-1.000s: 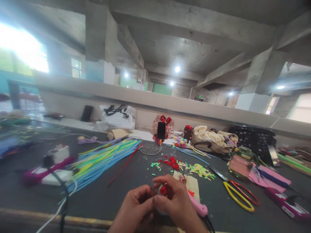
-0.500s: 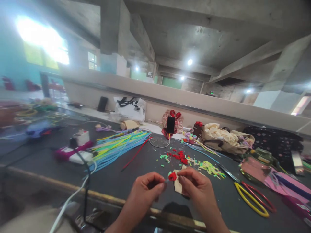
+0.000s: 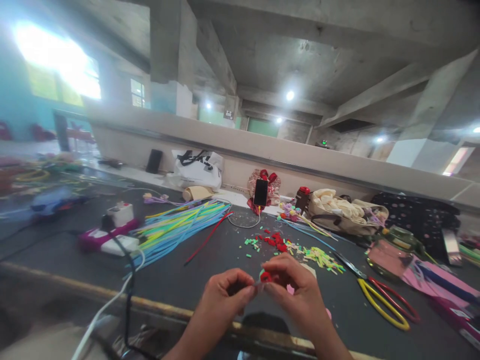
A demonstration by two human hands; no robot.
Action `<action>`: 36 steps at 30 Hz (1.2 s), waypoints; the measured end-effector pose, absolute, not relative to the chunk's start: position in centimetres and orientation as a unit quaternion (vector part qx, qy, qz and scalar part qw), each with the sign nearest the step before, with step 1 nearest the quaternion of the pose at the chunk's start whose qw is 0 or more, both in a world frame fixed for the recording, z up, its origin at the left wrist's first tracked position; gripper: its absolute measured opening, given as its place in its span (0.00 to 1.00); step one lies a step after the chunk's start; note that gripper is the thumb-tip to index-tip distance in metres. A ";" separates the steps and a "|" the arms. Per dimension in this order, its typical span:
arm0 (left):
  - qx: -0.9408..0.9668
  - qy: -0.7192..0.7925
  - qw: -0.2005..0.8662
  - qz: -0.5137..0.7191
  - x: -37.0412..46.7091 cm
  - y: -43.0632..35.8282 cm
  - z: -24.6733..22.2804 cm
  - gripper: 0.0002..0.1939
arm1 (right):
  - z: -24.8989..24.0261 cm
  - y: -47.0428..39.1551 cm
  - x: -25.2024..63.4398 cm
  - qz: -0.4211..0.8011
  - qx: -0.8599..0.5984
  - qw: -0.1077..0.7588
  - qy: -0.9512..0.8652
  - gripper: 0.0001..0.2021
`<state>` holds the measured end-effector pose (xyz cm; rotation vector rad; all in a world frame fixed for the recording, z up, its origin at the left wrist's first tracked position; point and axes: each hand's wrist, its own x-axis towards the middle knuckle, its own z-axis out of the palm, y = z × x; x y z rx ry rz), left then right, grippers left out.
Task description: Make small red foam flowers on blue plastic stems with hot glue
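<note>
Low over the front of the dark table, my two hands meet at a small red chenille piece (image 3: 265,277) with a bit of pale green at its upper left. My left hand (image 3: 228,295) is closed in a pinch at a thin pale end on the piece's left side. Thumb and fingers of my right hand (image 3: 296,290) close on the red part from the right and hide some of it. Behind my right hand shows the edge of a beige sheet (image 3: 310,270). Just beyond lie cut red bits (image 3: 277,241) and yellow-green bits (image 3: 322,259).
Scissors (image 3: 382,304) with red and yellow handles lie at right, near a green jar (image 3: 395,252). Long chenille stems (image 3: 183,227) spread at left beside a power strip (image 3: 112,240) with cords. A phone (image 3: 260,192) leans at the back near a cream cloth bag (image 3: 337,212).
My right hand has moved left and its fingers have closed around the red piece. Small pink bits now show by that hand, and less of the beige sheet is visible. The view shifted slightly.
</note>
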<state>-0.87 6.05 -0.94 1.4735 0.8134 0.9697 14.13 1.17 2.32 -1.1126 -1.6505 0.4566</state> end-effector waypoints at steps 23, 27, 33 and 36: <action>0.532 0.428 0.571 0.456 -0.4 6.8 -1.6 0.14 | 0.3 -4.0 24.8 0.031 -0.707 0.277 -0.649 0.10; 0.475 0.442 0.621 0.440 0.0 7.6 -2.4 0.18 | 1.0 -3.1 32.2 -0.044 -0.774 0.260 -0.575 0.10; 0.426 0.437 0.680 0.407 0.0 8.8 -3.1 0.22 | 1.0 -1.1 37.8 -0.083 -0.821 0.171 -0.539 0.08; 0.426 0.435 0.681 0.406 -0.2 8.6 -2.7 0.20 | 0.8 0.4 37.8 -0.072 -0.819 0.121 -0.557 0.09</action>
